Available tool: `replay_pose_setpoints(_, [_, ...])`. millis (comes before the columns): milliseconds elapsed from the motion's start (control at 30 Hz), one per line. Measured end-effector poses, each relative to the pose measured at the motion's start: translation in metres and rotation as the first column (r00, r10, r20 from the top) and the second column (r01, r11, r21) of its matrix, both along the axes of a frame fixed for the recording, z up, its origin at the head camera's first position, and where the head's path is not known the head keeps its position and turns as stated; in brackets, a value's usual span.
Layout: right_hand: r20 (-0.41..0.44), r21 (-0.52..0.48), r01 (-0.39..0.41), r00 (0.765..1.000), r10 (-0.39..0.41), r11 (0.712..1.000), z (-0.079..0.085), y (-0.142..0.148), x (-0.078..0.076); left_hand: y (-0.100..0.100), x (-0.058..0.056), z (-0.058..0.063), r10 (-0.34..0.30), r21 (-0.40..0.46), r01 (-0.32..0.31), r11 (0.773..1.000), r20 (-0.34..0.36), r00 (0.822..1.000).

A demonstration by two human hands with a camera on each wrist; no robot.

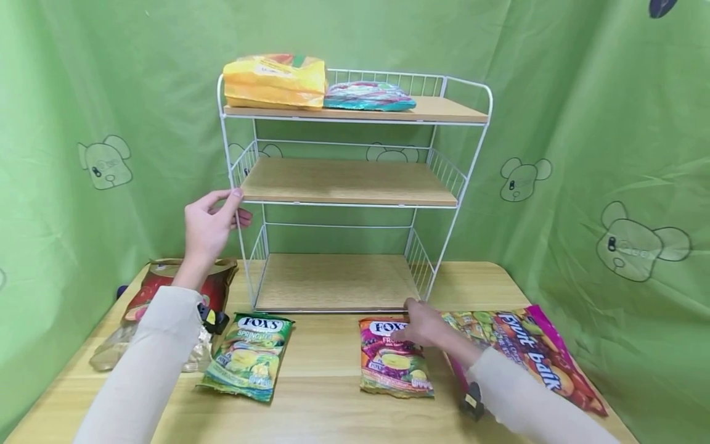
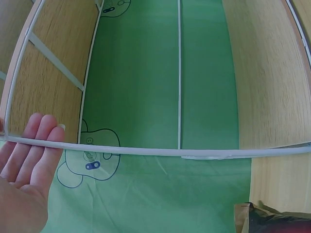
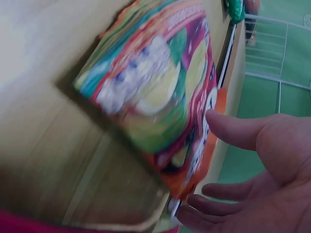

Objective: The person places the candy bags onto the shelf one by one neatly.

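A white wire rack (image 1: pixel 344 203) with wooden shelves stands on the table. My left hand (image 1: pixel 213 219) grips its left front post at the middle shelf; the thumb lies over the shelf corner and the fingers pass behind the post (image 2: pixel 146 151). My right hand (image 1: pixel 424 324) is at the upper right edge of a magenta Fox's candy bag (image 1: pixel 392 364), close to the rack's bottom front corner. In the right wrist view its fingers (image 3: pixel 221 206) are spread loosely. The thumb appears over the top of the candy bag (image 3: pixel 155 92); whether it touches is unclear.
A green Fox's bag (image 1: pixel 249 357) lies in front of the rack. Dark red and silvery bags (image 1: pixel 152 290) sit at left, partly behind my arm. A large fruit candy bag (image 1: pixel 532 351) lies at right. The top shelf bears a yellow bag (image 1: pixel 274 83) and a teal-pink bag (image 1: pixel 368 97).
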State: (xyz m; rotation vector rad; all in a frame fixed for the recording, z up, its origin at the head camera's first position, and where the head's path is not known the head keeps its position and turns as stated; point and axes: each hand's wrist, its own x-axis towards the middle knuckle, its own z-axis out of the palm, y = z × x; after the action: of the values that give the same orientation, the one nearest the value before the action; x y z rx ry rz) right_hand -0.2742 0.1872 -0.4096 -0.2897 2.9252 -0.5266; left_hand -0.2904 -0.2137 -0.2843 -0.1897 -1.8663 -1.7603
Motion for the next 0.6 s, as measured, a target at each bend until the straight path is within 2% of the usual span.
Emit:
replay_pose_setpoints(67, [0.009,-0.007,0.020,1.000,-0.020,1.000,0.001,0.007,0.002,-0.001,0.000,0.000,-0.002,-0.001,0.002,1.000,0.001,1.000])
replay_pose_setpoints(133, [0.024,-0.016,0.006,1.000,-0.006,1.000,0.002,0.012,0.004,-0.001,0.001,0.000,-0.001,-0.004,0.001,1.000,0.004,1.000])
replay_pose_setpoints(233, [0.121,-0.024,0.002,0.993,0.001,1.000,0.003,0.018,0.010,-0.001,0.001,0.000,0.008,-0.005,-0.008,1.000,0.005,1.000])
replay_pose_setpoints(300, [0.195,0.008,0.008,0.981,-0.009,1.000,0.003,0.020,0.014,-0.001,0.001,0.000,0.012,-0.010,-0.012,1.000,0.005,1.000])
replay_pose_setpoints(400, [0.280,0.054,0.047,0.958,-0.060,0.997,0.003,0.021,0.019,0.000,0.000,0.000,0.003,-0.012,-0.003,1.000,0.002,1.000])
replay_pose_setpoints(600, [0.244,-0.060,0.010,0.970,0.005,0.998,-0.001,0.021,0.019,0.001,0.001,0.001,0.007,-0.005,-0.007,1.000,0.004,1.000])
